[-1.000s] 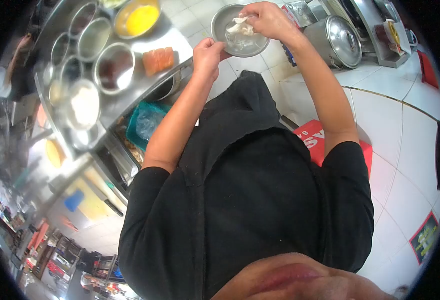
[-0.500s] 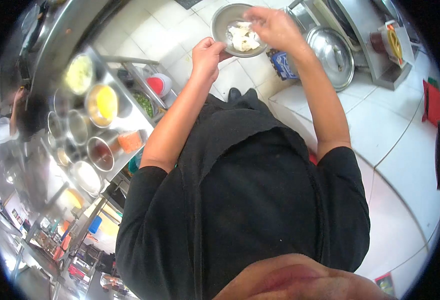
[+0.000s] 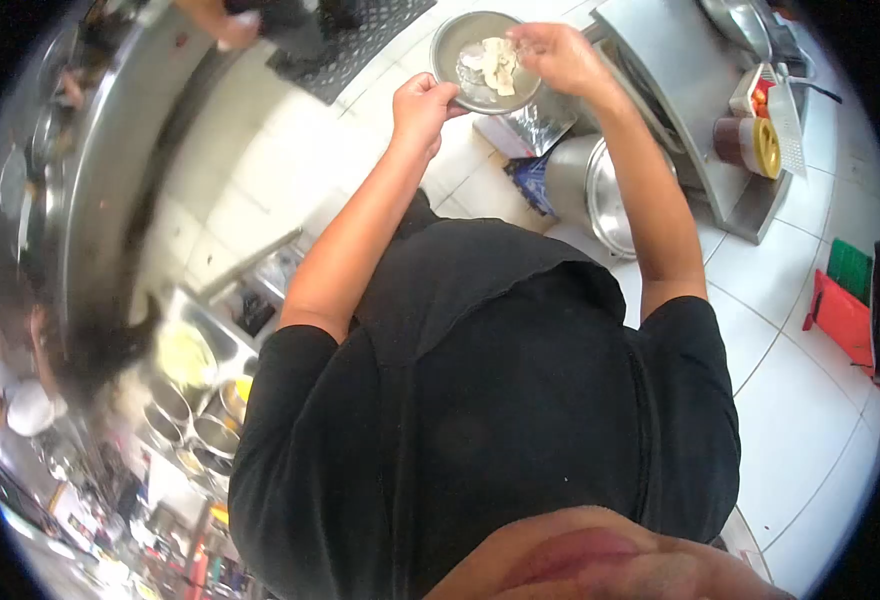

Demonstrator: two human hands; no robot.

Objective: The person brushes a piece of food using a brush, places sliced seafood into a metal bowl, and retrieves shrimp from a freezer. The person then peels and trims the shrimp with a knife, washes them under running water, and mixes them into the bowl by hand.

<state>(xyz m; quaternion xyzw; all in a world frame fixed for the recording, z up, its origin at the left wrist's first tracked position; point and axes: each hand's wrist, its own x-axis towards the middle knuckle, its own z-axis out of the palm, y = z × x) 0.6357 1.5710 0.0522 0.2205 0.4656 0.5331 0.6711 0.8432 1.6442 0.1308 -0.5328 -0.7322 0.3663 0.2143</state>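
Observation:
My left hand (image 3: 424,112) grips the near left rim of a round metal bowl (image 3: 444,52), thumb on top and fingers under it. The bowl is held out over the floor, tilted a little toward me. Inside lie pale, cream-white pieces of food (image 3: 500,68), with a whitish wet smear beside them; their exact kind I cannot make out. My right hand (image 3: 562,58) is at the bowl's right side. Its fingers are bent, loosely apart, and reach over the rim up to the pale pieces.
A large lidded metal pot (image 3: 570,175) stands below my right forearm. Right of it is a steel counter (image 3: 660,70) with a yellow-lidded jar (image 3: 763,147). At left, metal containers (image 3: 217,434) sit on a steel table. A dark perforated mat (image 3: 360,40) lies ahead; another person's hand (image 3: 235,28) shows top left.
My view has turned, so the containers at left have shifted lower and the counter at right has come further in. The right hand has come down from above the bowl to its right side.

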